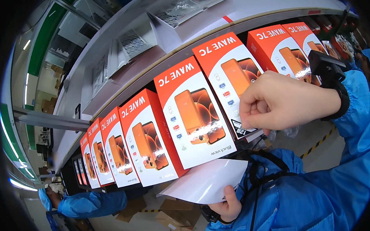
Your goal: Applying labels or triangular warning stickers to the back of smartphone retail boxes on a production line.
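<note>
My right hand point(282, 102) is closed over the near end of a red and white phone box point(214, 55). Its curled thumb and forefinger pinch at the edge of a small black and white sticker point(241, 129) at that box's corner; the fingertips partly hide how firmly it is stuck. Low in the view, my left hand point(227, 206) grips a white sheet point(207, 180) of sticker backing between thumb and fingers. The sheet bends slightly and lies just in front of the neighbouring phone box point(189, 111).
More matching phone boxes point(149, 134) stand in a slanting row on both sides. Behind them, on a white bench, are open trays point(134, 41) with small bagged parts. A co-worker in a blue sleeve point(92, 203) is at lower left. Cardboard point(176, 218) lies on the floor.
</note>
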### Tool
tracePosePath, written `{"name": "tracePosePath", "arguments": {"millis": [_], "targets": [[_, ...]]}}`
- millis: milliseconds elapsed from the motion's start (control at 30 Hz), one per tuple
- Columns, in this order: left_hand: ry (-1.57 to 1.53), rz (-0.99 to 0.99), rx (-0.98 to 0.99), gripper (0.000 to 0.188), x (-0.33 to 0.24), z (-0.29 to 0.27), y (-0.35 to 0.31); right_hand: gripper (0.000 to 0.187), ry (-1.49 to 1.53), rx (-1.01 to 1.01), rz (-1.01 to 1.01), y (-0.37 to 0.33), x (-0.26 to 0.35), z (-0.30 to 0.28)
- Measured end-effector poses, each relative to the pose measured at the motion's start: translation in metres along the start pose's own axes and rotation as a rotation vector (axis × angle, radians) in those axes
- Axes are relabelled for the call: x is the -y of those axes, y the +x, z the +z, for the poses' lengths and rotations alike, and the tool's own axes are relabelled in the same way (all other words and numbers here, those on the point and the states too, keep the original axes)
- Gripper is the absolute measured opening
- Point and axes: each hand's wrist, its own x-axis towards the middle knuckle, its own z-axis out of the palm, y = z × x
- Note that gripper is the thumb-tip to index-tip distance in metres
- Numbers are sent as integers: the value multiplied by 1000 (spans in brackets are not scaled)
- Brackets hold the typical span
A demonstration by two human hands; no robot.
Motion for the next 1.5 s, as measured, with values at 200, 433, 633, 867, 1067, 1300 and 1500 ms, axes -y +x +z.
{"name": "tracePosePath", "arguments": {"millis": [200, 433, 633, 867, 1067, 1300, 1500], "targets": [[19, -6, -11, 43, 4, -2, 3, 12, -9, -14, -95, 7, -10, 2], [10, 7, 15, 44, 3, -2, 5, 12, -41, -39, -84, 9, -14, 7], [-10, 73, -44, 47, 6, 5, 0, 26, -463, -437, -506, 11, -37, 16], [-68, 119, 196, 63, -7, -3, -17, 29, 16, 119, -387, -49, -32, 49], [-312, 25, 86, 53, -38, 41, -41, 23, 217, -14, -422, -62, -60, 53], [-101, 140, -84, 22, -38, 55, -70, 23, -432, -380, -1129, -82, -72, 70], [40, 119, -187, 18, -29, 49, -85, 24, -449, -245, -1144, -82, -78, 85]]}}
